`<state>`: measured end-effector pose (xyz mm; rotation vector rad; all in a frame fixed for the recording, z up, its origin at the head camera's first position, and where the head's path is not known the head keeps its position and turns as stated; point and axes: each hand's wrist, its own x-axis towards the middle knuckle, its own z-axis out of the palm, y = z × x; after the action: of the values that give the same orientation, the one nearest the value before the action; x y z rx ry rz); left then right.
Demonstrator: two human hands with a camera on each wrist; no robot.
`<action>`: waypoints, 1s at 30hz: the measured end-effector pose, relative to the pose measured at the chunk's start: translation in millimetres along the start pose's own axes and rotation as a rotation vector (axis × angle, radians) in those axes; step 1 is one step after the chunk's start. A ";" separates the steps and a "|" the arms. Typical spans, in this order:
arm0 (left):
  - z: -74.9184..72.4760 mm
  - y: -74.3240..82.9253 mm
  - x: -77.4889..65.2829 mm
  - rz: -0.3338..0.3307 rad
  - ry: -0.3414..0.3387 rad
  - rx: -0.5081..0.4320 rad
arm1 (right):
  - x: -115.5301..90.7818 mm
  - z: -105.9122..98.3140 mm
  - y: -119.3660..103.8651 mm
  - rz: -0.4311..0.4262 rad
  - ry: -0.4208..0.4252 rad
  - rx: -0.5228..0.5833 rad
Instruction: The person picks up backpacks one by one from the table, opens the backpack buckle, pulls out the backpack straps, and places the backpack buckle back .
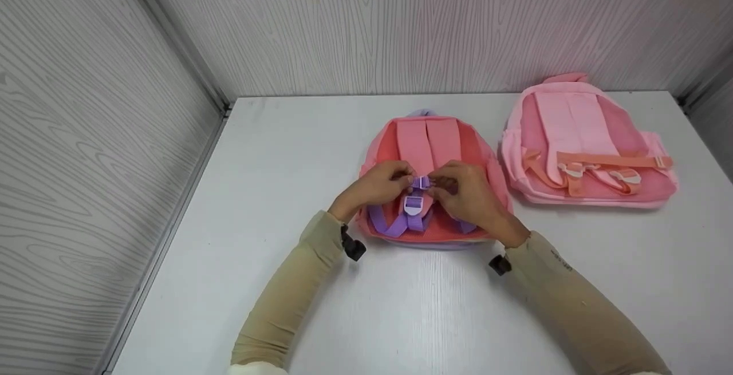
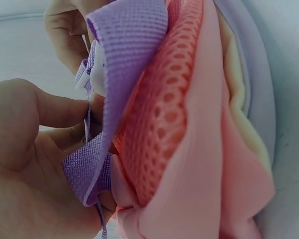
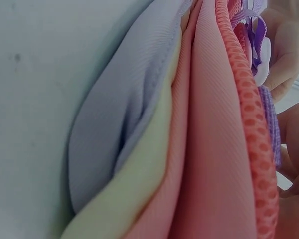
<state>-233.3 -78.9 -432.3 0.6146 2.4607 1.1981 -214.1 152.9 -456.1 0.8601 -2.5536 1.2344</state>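
Note:
A coral-pink backpack (image 1: pixel 412 140) lies with its strap side up in the head view. Over its middle, my left hand (image 1: pixel 383 183) pinches a purple webbing strap (image 2: pixel 87 117) between thumb and fingers. From the other side my right hand (image 1: pixel 467 192) pinches the same strap, close to a small light strap slider (image 1: pixel 422 182). Just below, a white buckle (image 1: pixel 413 204) sits on more purple webbing (image 1: pixel 395 227). In the left wrist view a wide purple loop crosses in front of the coral mesh (image 2: pixel 162 117). The right fingertips are partly hidden there behind the webbing.
A second, lighter pink backpack (image 1: pixel 578 117) lies to the right, with orange straps (image 1: pixel 613 160) and white buckles across its lower part. Both stand on a white table (image 1: pixel 275 152), with a grey wood-grain wall (image 1: pixel 366 26) behind and another panel (image 1: pixel 91 134) at the left.

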 end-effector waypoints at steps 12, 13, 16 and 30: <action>6.7 2.4 0.1 -0.045 0.029 0.003 | 1.1 1.8 0.2 -0.005 0.002 -0.005; 7.4 2.9 0.3 -0.053 0.031 -0.002 | 1.2 1.9 0.1 -0.008 0.004 -0.006; 9.2 4.6 0.7 -0.072 0.036 -0.009 | 0.8 2.0 -0.3 -0.004 0.004 -0.008; 4.5 8.8 -1.2 -0.054 0.073 -0.014 | 0.6 0.8 -0.7 -0.026 0.020 -0.031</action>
<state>-228.1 -71.7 -427.7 0.5059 2.5094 1.2369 -214.2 151.6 -455.9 0.8677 -2.5301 1.1873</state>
